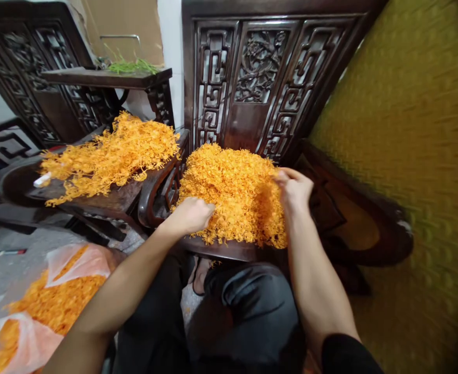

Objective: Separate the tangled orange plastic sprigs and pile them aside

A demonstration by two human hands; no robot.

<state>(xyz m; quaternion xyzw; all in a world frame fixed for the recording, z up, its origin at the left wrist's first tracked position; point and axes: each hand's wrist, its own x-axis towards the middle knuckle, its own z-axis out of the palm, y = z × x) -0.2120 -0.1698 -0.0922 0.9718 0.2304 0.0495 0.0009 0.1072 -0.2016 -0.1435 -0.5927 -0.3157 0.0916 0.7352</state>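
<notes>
A heap of small, curly orange pieces [229,182], apparently plastic, covers the seat of a dark carved wooden chair [246,252] in front of me. My left hand [193,214] is closed at the heap's front left, its fingertips turned down and hidden from me. At the heap's right edge, my right hand [297,189] is raised slightly with the fingers pinched together. A darker, blurred orange patch lies just left of it. What either hand holds is too small or hidden to make out.
Another orange heap [115,153] lies on a wooden seat to the left. Green strands [133,66] rest on a small dark table [107,79] behind it. A pale plastic bag [80,259] with orange pieces stands on the floor. A yellow textured surface [400,130] rises at right.
</notes>
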